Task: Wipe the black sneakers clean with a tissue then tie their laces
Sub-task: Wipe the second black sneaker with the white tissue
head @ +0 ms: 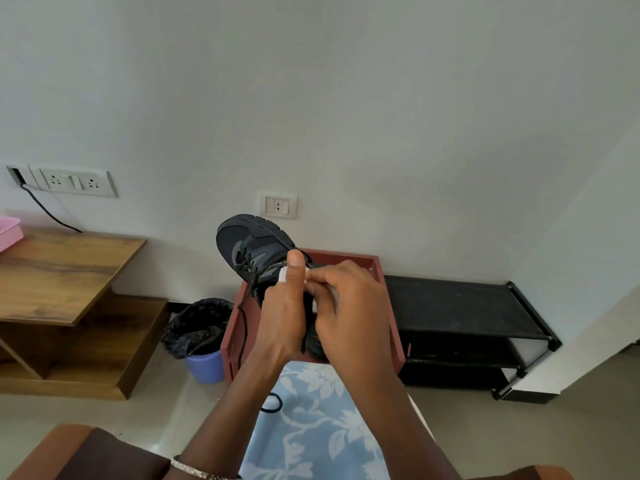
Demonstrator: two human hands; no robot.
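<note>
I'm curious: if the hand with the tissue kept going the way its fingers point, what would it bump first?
The right hand points left toward the black sneaker; it would likely press into that first, though depth is unclear.

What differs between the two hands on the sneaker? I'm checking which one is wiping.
The left hand grips the black sneaker and holds it up, thumb raised. The right hand presses a white tissue against the shoe's side, fingers curled over it. The left wrist wears a bracelet; none shows on the right. Both hands are bare and meet at the sneaker, above the red crate.
</note>
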